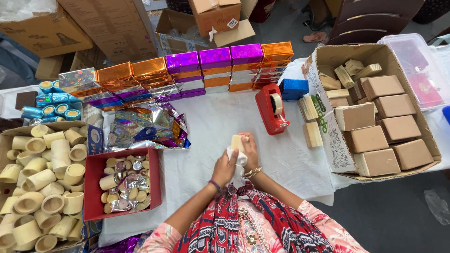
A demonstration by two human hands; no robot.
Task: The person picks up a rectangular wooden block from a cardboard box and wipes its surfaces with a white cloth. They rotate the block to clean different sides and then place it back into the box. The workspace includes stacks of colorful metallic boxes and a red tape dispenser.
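Both hands together just in front of the red tape dispenser (271,108), left hand (225,167) pressing a white cloth (240,158) against the small wooden block (236,141) pinched upright by the right hand (250,151), apparently for wiping

One red tape dispenser (272,108), one blue box (294,88). Seven brown blocks (383,126) in the carton; two purple-topped stacks (230,55).
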